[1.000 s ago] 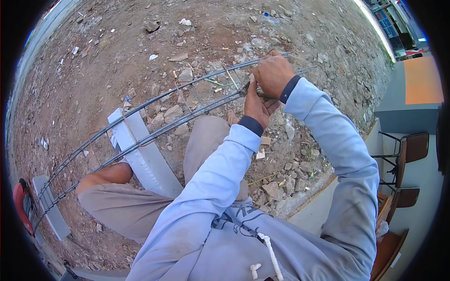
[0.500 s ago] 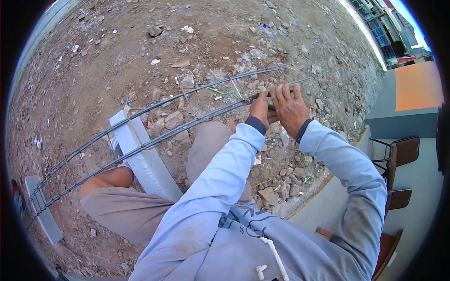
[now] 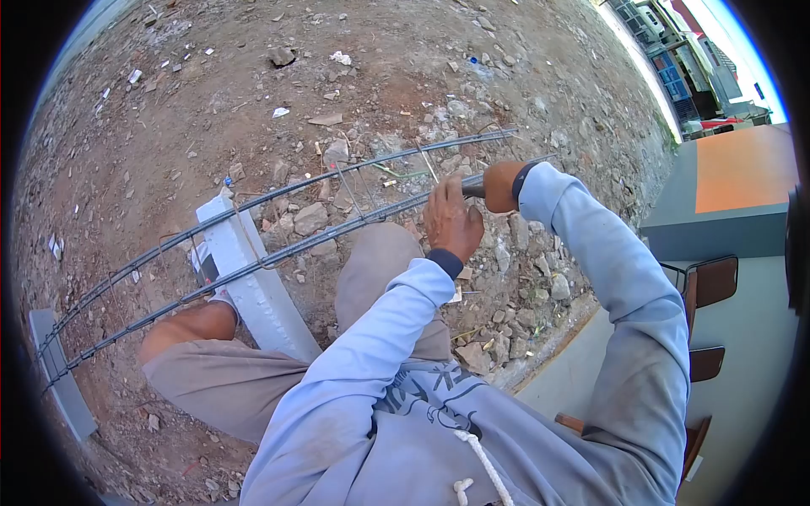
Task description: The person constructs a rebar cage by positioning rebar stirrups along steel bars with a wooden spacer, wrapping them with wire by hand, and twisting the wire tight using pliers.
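A long cage of steel reinforcing bars (image 3: 337, 223), with thin wire stirrups (image 3: 346, 192), runs from lower left to upper right in front of me. My left hand (image 3: 454, 223) has its fingers wrapped over the near bars, close to a stirrup. Just to its right, my right hand (image 3: 503, 185) is closed round a dark tool (image 3: 474, 191) lying along the same bars. Most of the tool is hidden by my hands, so I cannot make out its kind. The bar tips (image 3: 540, 158) stick out beyond my right hand.
A pale beam (image 3: 245, 261) supports the cage near my bent knee (image 3: 380, 253), and a grey block (image 3: 66, 379) supports its far left end. Rubble and stones (image 3: 506, 329) cover the dirt. At right are a low wall (image 3: 726, 228) and brown chairs (image 3: 713, 280).
My hands were together on the near bars. My left hand has shifted slightly left and down, and my right hand has turned over, gripping the tool.
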`<move>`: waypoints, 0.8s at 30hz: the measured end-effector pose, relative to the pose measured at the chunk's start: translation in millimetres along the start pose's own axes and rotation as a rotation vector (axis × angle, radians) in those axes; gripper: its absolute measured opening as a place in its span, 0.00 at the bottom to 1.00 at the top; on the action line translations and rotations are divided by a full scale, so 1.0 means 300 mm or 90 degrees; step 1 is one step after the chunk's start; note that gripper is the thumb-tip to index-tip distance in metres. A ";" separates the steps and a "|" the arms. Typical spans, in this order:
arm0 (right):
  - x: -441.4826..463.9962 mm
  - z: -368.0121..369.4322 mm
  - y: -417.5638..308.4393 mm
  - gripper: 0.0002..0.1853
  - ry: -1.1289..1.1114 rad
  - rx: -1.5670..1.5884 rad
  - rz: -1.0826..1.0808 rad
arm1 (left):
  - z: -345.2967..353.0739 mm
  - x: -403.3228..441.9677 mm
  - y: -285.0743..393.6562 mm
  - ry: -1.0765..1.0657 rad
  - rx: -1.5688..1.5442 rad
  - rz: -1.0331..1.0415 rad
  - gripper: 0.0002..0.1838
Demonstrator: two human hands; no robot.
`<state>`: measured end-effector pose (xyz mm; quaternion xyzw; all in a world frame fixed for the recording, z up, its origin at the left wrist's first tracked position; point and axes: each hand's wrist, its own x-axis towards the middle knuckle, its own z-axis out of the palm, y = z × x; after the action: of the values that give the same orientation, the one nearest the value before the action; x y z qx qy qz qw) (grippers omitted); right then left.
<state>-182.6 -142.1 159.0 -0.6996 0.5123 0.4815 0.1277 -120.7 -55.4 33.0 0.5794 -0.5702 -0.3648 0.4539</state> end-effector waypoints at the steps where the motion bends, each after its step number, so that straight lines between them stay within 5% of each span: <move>1: -0.013 -0.021 -0.018 0.15 -0.041 0.016 -0.005 | 0.007 -0.008 -0.006 -0.009 0.010 0.044 0.35; 5: -0.012 0.061 -0.013 0.16 -0.109 0.193 -0.015 | 0.035 -0.038 -0.027 -0.053 0.053 0.134 0.39; 6: 0.081 0.222 0.031 0.16 -0.070 0.165 -0.092 | 0.051 -0.053 -0.047 -0.064 0.086 0.144 0.39; 7: -0.022 0.246 -0.036 0.16 0.025 0.352 0.014 | 0.066 -0.070 -0.062 -0.075 0.117 0.156 0.39; 9: 0.003 0.452 -0.102 0.17 0.206 0.390 0.043 | 0.069 -0.112 -0.098 -0.150 0.105 0.157 0.39; 11: 0.008 0.517 -0.163 0.16 0.258 0.451 0.123 | 0.070 -0.155 -0.161 -0.197 0.110 0.187 0.39; 14: 0.005 0.504 -0.133 0.16 0.258 0.443 0.064 | 0.038 -0.131 -0.155 -0.188 0.180 0.224 0.42; 17: -0.032 0.357 -0.096 0.14 0.059 0.455 0.055 | 0.040 -0.088 -0.153 -0.156 0.173 0.258 0.44; 20: -0.038 0.287 -0.042 0.15 -0.110 0.751 0.051 | 0.041 -0.084 -0.157 -0.142 0.116 0.272 0.44; 24: -0.023 0.337 -0.007 0.18 -0.137 0.917 0.023 | 0.081 -0.074 -0.151 -0.117 0.106 0.268 0.38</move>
<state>-236.0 -69.0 113.1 -0.3824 0.6983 0.0930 0.5979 -130.4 -38.8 -19.6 0.4475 -0.7457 -0.2651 0.4165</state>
